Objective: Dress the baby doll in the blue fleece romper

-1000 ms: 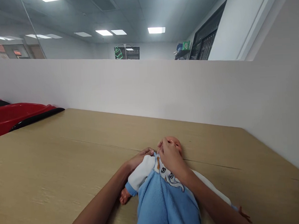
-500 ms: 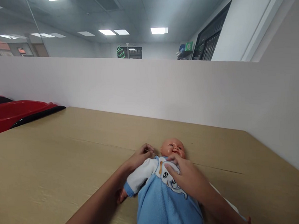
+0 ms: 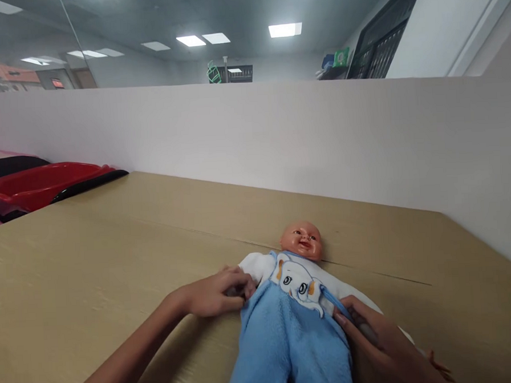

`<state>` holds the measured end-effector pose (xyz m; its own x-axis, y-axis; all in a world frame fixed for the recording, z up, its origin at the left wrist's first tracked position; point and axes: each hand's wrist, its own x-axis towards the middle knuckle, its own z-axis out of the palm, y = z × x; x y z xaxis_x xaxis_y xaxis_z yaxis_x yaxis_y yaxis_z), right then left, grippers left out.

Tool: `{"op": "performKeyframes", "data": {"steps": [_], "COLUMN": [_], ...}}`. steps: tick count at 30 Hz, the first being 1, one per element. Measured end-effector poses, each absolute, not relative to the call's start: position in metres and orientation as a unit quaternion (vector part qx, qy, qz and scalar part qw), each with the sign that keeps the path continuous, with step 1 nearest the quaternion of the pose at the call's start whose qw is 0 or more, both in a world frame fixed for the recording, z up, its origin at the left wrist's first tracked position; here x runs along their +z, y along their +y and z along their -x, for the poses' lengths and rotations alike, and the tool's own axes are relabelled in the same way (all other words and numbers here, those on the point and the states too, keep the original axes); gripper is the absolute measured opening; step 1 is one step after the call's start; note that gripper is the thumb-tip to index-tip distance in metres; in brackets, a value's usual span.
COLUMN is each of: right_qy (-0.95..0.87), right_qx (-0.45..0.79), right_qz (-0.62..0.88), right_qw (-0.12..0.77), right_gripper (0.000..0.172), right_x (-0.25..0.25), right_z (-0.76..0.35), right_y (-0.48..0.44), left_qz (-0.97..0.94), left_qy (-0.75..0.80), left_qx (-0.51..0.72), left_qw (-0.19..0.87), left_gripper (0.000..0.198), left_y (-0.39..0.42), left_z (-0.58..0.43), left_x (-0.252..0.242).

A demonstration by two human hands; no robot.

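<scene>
- The doll (image 3: 296,303) lies face up on the tabletop (image 3: 113,262), head toward 12 o'clock, legs toward 6 o'clock at the bottom edge of the view.
- Handling, as a judgement: light; the head looks like hard moulded plastic, and the blue fleece overall (image 3: 289,344) is soft and will bunch or slide over the body. Grip the torso sides or the garment edge, not the small limbs.
- Left hand (image 3: 218,293): fingers curled, pinching the overall edge and white sleeve at the doll's 9 o'clock side.
- Right hand (image 3: 368,334): fingers curled closed around the overall edge at the doll's 3 o'clock side.
- A red tub (image 3: 41,183) sits well apart at 10 o'clock, by the white partition (image 3: 278,139).
- Change from half a second ago: the right hand has left the chest for the flank, and the left hand has dropped from the shoulder to the sleeve. The elephant print is now uncovered.
</scene>
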<state>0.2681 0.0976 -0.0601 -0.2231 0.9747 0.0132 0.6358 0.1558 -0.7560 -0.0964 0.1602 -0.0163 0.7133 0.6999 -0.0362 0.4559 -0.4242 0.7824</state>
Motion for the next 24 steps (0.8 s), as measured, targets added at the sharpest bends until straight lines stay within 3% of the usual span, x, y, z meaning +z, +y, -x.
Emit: {"op": "performKeyframes", "data": {"steps": [4, 9, 11, 13, 17, 22, 24], "right_qy": [-0.700, -0.693, -0.693, -0.692, -0.712, -0.755, -0.762], "right_qx": [0.354, 0.395, 0.402, 0.393, 0.293, 0.103, 0.027], "right_qz": [0.558, 0.545, 0.538, 0.538, 0.557, 0.577, 0.588], "right_qw": [0.270, 0.259, 0.262, 0.278, 0.312, 0.293, 0.269], "right_gripper": [0.036, 0.034, 0.035, 0.036, 0.033, 0.026, 0.037], "right_x": [-0.063, -0.066, -0.066, -0.066, -0.070, -0.078, -0.085], "right_z": [-0.267, -0.276, -0.277, -0.276, -0.269, -0.287, -0.313], "right_y": [0.100, 0.102, 0.101, 0.102, 0.103, 0.093, 0.083], "left_qz": [-0.846, -0.841, -0.856, -0.883, -0.894, -0.861, -0.864], "left_qy": [0.324, 0.325, 0.359, 0.400, 0.446, 0.506, 0.490], "left_qx": [0.088, 0.113, 0.101, 0.081, 0.032, 0.050, 0.116], "left_qw": [0.415, 0.417, 0.357, 0.231, 0.034, 0.004, 0.018], "left_gripper": [0.014, 0.021, 0.023, 0.022, 0.025, 0.032, 0.031], "left_y": [0.173, 0.181, 0.183, 0.185, 0.184, 0.174, 0.166], "left_z": [0.098, 0.098, 0.096, 0.089, 0.066, 0.052, 0.043], "left_x": [-0.016, -0.013, -0.015, -0.020, -0.039, -0.022, 0.000]}}
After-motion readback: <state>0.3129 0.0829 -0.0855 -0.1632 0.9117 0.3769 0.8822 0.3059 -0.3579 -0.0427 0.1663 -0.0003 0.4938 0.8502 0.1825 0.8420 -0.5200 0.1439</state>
